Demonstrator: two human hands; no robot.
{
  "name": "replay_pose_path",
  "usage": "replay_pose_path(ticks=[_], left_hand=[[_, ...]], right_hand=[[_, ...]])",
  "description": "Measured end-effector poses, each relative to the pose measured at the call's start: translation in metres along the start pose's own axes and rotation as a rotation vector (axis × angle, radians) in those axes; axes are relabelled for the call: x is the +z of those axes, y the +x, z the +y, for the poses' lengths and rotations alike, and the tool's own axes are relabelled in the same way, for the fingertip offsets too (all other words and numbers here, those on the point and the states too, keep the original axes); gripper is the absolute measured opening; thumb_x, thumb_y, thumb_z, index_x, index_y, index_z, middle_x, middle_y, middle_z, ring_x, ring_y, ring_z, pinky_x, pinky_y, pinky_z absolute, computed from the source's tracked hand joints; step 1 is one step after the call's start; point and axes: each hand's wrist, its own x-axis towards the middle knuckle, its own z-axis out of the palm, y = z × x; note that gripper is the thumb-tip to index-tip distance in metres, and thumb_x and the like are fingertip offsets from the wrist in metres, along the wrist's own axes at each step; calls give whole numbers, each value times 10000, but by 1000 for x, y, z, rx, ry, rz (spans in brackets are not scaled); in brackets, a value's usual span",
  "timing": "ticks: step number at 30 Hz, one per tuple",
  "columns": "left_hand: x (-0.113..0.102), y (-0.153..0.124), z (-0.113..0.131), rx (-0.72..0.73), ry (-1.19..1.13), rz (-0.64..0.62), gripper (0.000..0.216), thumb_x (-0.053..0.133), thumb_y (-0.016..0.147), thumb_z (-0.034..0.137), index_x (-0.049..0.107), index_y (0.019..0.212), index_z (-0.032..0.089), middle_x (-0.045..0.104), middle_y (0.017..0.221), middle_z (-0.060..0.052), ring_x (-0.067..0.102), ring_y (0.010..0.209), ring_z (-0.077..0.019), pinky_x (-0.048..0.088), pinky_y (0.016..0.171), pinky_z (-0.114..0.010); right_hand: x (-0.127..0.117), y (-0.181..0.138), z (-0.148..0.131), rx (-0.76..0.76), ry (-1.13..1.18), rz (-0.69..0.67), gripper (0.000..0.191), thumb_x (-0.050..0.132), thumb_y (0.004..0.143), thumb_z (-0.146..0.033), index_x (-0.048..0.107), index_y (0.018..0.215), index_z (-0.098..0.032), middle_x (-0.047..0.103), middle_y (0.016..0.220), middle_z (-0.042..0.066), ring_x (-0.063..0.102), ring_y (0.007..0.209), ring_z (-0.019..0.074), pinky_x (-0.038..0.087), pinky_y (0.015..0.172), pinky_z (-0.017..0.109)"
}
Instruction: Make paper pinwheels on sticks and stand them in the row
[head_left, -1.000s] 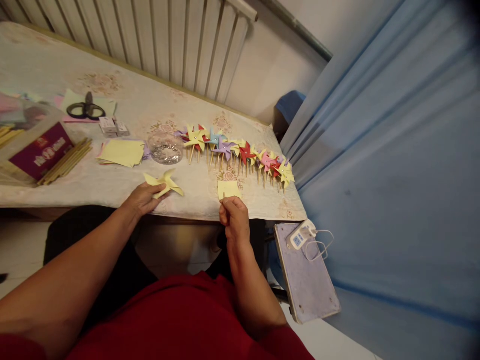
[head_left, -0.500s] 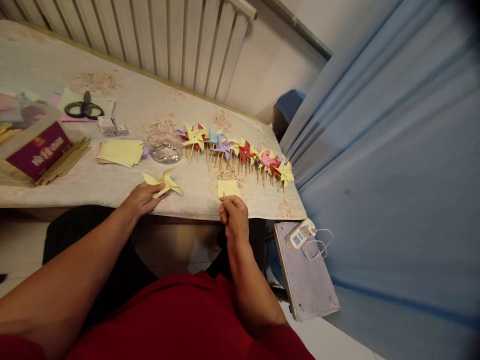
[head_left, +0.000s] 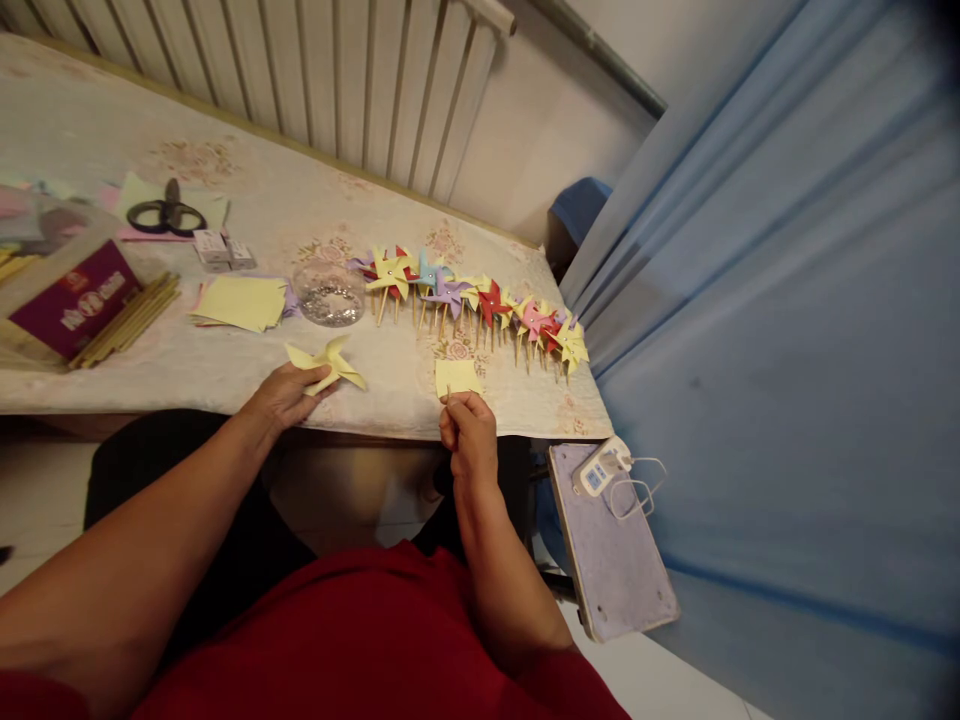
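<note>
A yellow paper pinwheel head [head_left: 336, 366] with folded blades is pinched in my left hand [head_left: 289, 393] over the table's front edge. My right hand [head_left: 469, 425] is closed around a thin wooden stick [head_left: 448, 389]; just its tip shows above the fingers, the rest is hidden. Right behind that hand a square of yellow paper [head_left: 459, 375] lies on the table. Farther back stand several finished pinwheels [head_left: 491, 303] on sticks, in yellow, red, purple, blue and pink. A round clear dish [head_left: 330, 296] of small shiny metal pieces sits to their left.
A stack of yellow paper squares [head_left: 240, 302], small boxes [head_left: 214, 250] and black-handled scissors [head_left: 169, 212] are at the left. Beyond them a bundle of sticks [head_left: 131, 320] leans by a clear container with a purple label [head_left: 79, 300]. A stool [head_left: 622, 560] bears a white power strip [head_left: 600, 468].
</note>
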Motion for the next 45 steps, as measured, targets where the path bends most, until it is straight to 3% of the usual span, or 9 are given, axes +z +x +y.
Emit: replay_pose_path(ticks=[7, 12, 17, 20, 23, 34, 40, 45], left_hand=[[1, -2, 2, -31, 14, -1, 295, 678, 647, -67, 712, 818, 171, 736, 933, -41, 697, 800, -155, 608, 710, -229], [1, 7, 1, -72, 1, -75, 288, 686, 655, -49, 729, 850, 160, 740, 962, -57, 700, 804, -160, 615, 724, -232], [30, 21, 4, -141, -24, -213, 227, 699, 643, -38, 730, 782, 138, 738, 838, -51, 677, 696, -137, 598, 662, -198], [53, 31, 9, -140, -25, -325, 205, 754, 628, 3, 731, 796, 118, 735, 811, -44, 667, 670, -130, 584, 642, -195], [66, 44, 14, -114, -11, -360, 205, 797, 608, 41, 719, 776, 129, 728, 777, -33, 655, 652, -127, 563, 624, -191], [67, 65, 18, -186, 108, -286, 108, 767, 673, 108, 667, 702, 138, 669, 645, 1, 579, 553, -108, 456, 530, -191], [68, 62, 14, -210, 98, -291, 212, 832, 581, 138, 698, 746, 137, 707, 714, -25, 611, 602, -126, 481, 561, -214], [67, 60, 15, -188, 126, -295, 295, 894, 553, 223, 683, 751, 171, 692, 692, -9, 623, 629, -168, 491, 563, -251]], right_hand=[[0, 5, 6, 5, -8, 36, 140, 644, 697, -316, 584, 690, -190, 509, 469, -87, 275, 353, 39, 161, 370, 201], [2, 17, 17, 31, -26, 77, 160, 656, 679, -334, 580, 684, -193, 515, 467, -81, 297, 354, 44, 160, 370, 201], [14, 39, 29, 45, -33, 118, 186, 665, 665, -344, 553, 648, -197, 501, 449, -85, 291, 345, 39, 147, 370, 196], [24, 55, 33, 41, -22, 111, 188, 665, 662, -354, 569, 675, -193, 506, 453, -87, 288, 344, 38, 144, 369, 195], [34, 70, 36, 30, -1, 119, 172, 663, 664, -336, 575, 675, -189, 504, 450, -88, 290, 342, 38, 144, 366, 193], [59, 126, 33, -15, 14, 37, 150, 654, 677, -313, 592, 717, -183, 505, 450, -88, 304, 346, 41, 152, 371, 191], [63, 151, 35, -15, 14, -1, 160, 645, 685, -287, 623, 798, -175, 556, 501, -82, 316, 340, 36, 168, 367, 186], [61, 161, 44, -8, 28, 8, 136, 653, 702, -298, 600, 739, -178, 543, 489, -82, 310, 338, 36, 154, 358, 190]])
